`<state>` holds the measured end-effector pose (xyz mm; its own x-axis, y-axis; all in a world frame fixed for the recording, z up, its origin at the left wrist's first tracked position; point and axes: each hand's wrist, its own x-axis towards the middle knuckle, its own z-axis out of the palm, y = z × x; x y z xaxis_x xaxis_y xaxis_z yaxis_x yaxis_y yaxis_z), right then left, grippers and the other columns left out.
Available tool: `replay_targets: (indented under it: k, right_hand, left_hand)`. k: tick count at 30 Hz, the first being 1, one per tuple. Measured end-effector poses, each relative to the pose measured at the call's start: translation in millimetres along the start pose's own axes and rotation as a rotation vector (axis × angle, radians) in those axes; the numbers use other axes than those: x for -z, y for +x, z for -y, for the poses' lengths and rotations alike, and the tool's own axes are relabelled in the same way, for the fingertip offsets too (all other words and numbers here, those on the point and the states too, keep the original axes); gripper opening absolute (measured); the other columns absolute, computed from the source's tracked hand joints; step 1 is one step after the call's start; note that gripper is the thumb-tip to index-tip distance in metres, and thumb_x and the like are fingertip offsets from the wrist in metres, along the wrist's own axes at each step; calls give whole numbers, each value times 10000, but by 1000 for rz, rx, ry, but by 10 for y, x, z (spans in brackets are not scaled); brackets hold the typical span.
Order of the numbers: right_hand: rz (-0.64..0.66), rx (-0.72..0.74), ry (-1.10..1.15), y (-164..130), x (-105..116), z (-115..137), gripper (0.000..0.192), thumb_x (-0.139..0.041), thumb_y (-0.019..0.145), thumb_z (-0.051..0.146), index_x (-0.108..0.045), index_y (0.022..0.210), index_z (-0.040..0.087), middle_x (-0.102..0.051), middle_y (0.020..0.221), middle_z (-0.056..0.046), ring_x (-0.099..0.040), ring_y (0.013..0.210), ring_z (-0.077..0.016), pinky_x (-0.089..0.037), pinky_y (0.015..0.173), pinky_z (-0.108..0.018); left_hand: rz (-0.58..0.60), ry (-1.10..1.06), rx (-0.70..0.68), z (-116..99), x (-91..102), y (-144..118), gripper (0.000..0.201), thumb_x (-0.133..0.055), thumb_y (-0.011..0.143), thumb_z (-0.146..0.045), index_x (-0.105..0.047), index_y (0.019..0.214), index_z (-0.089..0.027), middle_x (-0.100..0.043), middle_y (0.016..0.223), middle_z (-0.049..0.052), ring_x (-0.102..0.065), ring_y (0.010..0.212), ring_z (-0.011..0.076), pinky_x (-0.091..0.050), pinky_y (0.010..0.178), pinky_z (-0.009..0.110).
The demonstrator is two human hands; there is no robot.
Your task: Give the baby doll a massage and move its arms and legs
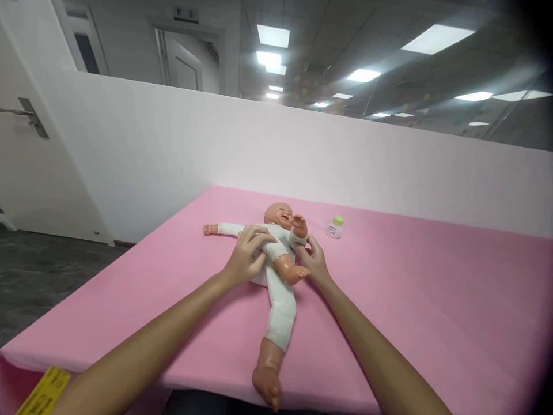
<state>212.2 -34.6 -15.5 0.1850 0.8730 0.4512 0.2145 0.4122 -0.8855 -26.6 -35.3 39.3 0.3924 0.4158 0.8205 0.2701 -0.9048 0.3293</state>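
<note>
Item: baby doll (276, 271), moulded plastic w/ glossy peach-toned head, hands and feet, soft body in off-white knit suit, matte and slightly creased. It lay on its back near the middle-front of the table, head toward the far wall, one leg stretched straight toward the near edge w/ bare foot reaching past it, other leg bent up and short at the hip; one arm was flung out flat to the side, other bent w/ hand at the mouth. Left hand (246, 256) was laid over the doll's torso from above, fingers curled and pressed into the fabric at chest/belly, a loose clutch on the suit rather than a tight fist. Right hand (314, 260) sat against the doll's other flank, beside the bent leg, fingers touching the suit near the hip; whether they pinched cloth or merely rested, can't tell. Both forearms were bare. Support: table (432, 300) under a smooth pink cloth, flat, rectangular, no visible wrinkles. Also: small bottle (334, 227), squat, translucent white plastic w/ rounded green cap and printed label, upright, near the doll's head on the right-hand side, not touching it. Yellow tag (43, 392) w/ dark print at near-left corner. Behind: plain white partition wall (216, 138), matte.
</note>
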Motion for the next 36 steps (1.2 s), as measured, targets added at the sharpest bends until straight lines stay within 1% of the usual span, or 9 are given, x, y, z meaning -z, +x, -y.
replay_targets:
  k: [6,10,14,20,24,28,30,34,36]
  right_hand:
    - [-5,128,-116,-1,12,-34,371,-744,794,407,-696,1107,215,-706,1109,-75,-627,993,-249,-520,801,-338]
    - [-18,38,-47,8,5,-18,335,-679,861,436,-680,1112,213,-707,1029,-61,-629,910,-227,-521,747,-325]
    - [-37,-32,0,11,0,8,326,-656,889,494,-667,1040,205,-694,911,-34,-626,810,-204,-521,694,-309]
    - [-37,91,-109,30,25,-42,371,-758,763,422,-704,1067,216,-716,1058,-82,-635,1003,-279,-545,838,-390]
    - [-22,24,-50,16,16,-20,366,-698,843,448,-681,1127,218,-722,1051,-69,-654,935,-253,-550,782,-368]
    - [-23,-17,-28,2,7,25,329,-633,903,493,-661,1057,203,-718,994,-58,-658,853,-224,-540,704,-327]
    - [-24,6,-58,9,19,22,329,-658,873,491,-663,1027,200,-716,983,-63,-659,877,-235,-547,725,-337]
    - [-11,45,-76,24,41,-6,368,-737,775,430,-689,1058,201,-719,1107,-86,-647,1029,-274,-547,861,-384]
    - [-6,16,-25,18,32,2,400,-734,785,436,-682,1108,207,-727,1087,-75,-660,976,-261,-553,824,-372]
  left_hand:
    - [-30,-26,-2,19,0,14,410,-495,818,-30,-604,1167,-217,-627,1177,76,-569,1169,260,-472,1019,448]
    - [-28,-32,14,0,6,18,400,-490,787,-24,-617,1113,-218,-619,1175,77,-560,1170,264,-458,1029,459]
    - [2,-27,13,-16,8,7,402,-492,767,-19,-627,1085,-224,-620,1178,69,-547,1173,264,-439,1038,465]
    - [-10,11,37,-1,9,15,367,-526,850,-83,-616,1175,-228,-645,1201,77,-539,1205,274,-427,1051,472]
    - [16,19,47,-18,12,14,348,-507,821,-54,-636,1095,-227,-635,1199,77,-537,1190,272,-425,1037,466]
    - [55,-3,27,-7,7,-5,342,-494,834,-43,-638,1079,-233,-630,1199,66,-537,1188,261,-411,1042,457]
    - [46,-12,23,11,3,-8,349,-494,862,-59,-630,1129,-236,-631,1214,68,-535,1205,260,-406,1051,455]
    - [28,-1,42,21,6,6,348,-490,891,-88,-617,1180,-234,-634,1231,80,-524,1236,269,-403,1062,460]
    - [36,2,46,2,13,14,353,-484,872,-73,-619,1159,-227,-632,1227,83,-526,1229,270,-406,1054,460]
